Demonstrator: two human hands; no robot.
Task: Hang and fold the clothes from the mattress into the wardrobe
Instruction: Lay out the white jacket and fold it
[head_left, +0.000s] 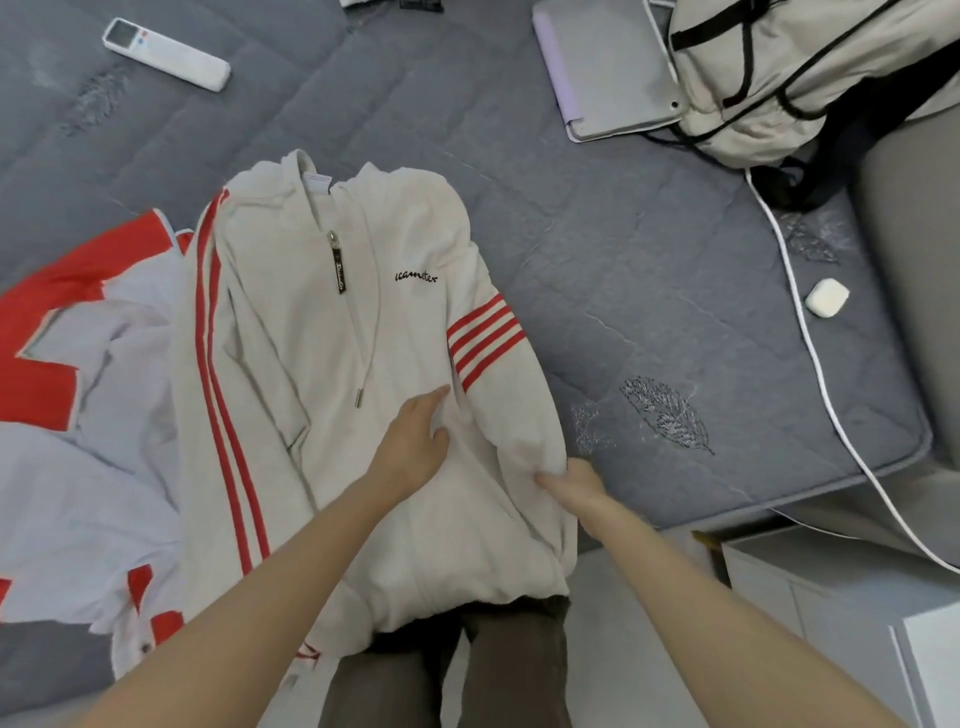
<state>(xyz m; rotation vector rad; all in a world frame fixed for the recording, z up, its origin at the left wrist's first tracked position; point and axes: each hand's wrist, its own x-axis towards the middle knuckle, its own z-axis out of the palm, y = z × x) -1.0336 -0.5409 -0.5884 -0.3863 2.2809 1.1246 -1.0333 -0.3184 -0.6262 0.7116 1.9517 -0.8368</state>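
Head view. A cream hoodie (322, 364) lies front up on the grey mattress (649, 312). Its long axis runs from the hood, which points away from the person, to the hem, which hangs over the near mattress edge at the person's legs. The zip pull and drawstring lie along this axis, beyond the fingers.

The left hand (415, 441) rests flat on the chest panel. Its fingers (431, 402) are straight and close together, tips just short of the red-striped sleeve band.

The right hand (576, 486) is at the hoodie's right edge, just beside the left. Its fingers (550, 479) are curled narrow and pinch a bunched fold of the sleeve.

A white-and-red garment (104, 467) lies to the left of the left fingers, partly under the hoodie. An earbud case (827, 296) and a white cable (810, 364) lie well to the right of the right fingers. A remote control (166, 54), a lilac-cased tablet (602, 73) and a backpack (810, 78) lie far beyond both hands.
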